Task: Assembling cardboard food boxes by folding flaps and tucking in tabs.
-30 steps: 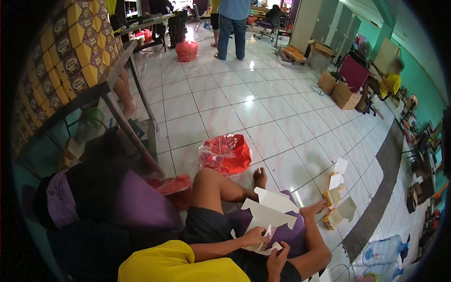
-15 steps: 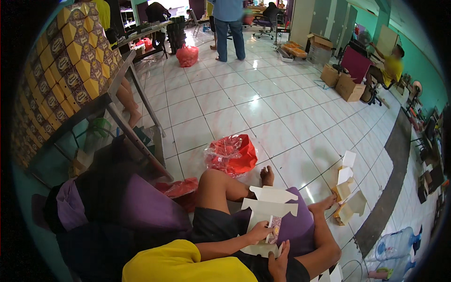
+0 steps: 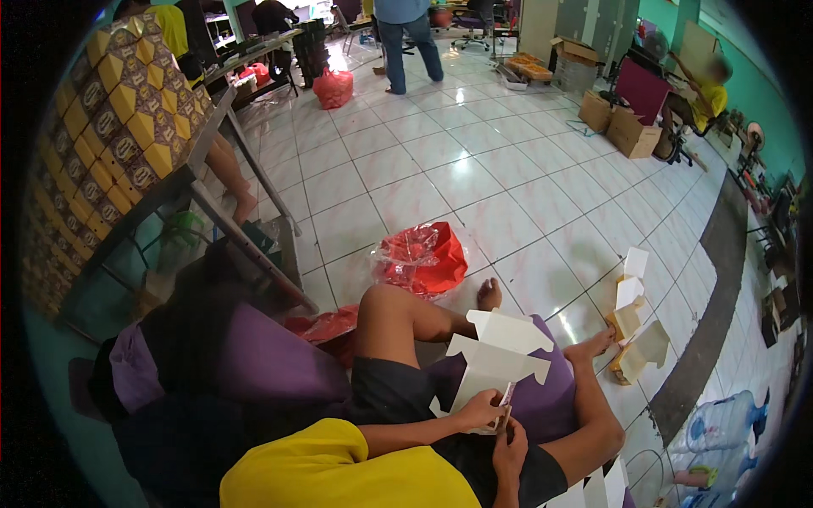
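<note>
One small, thin pinkish-white printed piece (image 3: 509,394) clamped in left hand (image 3: 479,411); right hand (image 3: 511,450) just beside, can't tell its grip; unfolded white cardboard box (image 3: 500,364) just beyond.

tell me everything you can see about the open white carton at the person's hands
The white carton looks like thin, matte card with a plain pale inner face. It is opened out rather than closed: broad panels spread away from the person, a crease dividing them and cut tabs jutting at the sides. It lies partly over the purple seat. The left hand and right hand are at its near end, partly hiding it.
</note>
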`<state>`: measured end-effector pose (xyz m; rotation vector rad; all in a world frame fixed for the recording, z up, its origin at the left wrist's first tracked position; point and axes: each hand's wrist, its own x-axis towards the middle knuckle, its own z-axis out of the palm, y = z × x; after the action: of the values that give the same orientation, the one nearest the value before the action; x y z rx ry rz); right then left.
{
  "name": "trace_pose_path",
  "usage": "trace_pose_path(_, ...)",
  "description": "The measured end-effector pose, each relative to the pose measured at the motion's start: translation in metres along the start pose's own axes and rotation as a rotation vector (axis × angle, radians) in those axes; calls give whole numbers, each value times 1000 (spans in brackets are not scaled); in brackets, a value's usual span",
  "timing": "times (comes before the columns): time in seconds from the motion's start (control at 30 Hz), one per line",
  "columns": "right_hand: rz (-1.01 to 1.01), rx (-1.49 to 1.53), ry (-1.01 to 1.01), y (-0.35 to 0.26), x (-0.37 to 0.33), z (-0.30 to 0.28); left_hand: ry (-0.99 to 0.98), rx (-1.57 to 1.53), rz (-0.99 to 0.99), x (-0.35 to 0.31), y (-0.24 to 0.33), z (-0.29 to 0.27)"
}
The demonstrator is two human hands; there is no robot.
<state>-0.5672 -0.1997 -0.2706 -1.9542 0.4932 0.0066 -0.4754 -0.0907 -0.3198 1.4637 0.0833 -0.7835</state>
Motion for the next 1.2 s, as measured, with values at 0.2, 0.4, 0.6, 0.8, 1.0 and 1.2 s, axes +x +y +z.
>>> trace_pose_path(0.2, -78, -10, 10, 8, 0, -4, 132, -26, -41, 7, 13, -7)
trace_pose_path(0.4, -194, -22, 46, 16, -3, -6, 69, -87, -129, 3, 16, 1)
trace_pose_path(0.6, -107, -82, 56, 4, 5, -6, 57, 444, 123, -6, 17, 1)
trace_pose_path(0.8, -51, -52, 102, -11, 4, -4, 57, 758, 236, -18, 23, 13)
trace_pose_path(1.0, 173, 316, -103, 12, 18, -9, -55, 449, 123, -13, 17, 9)
trace_pose_path(1.2, 261, 345, -171, 10, 53, -39, -32, 513, 11, -19, 23, 1)
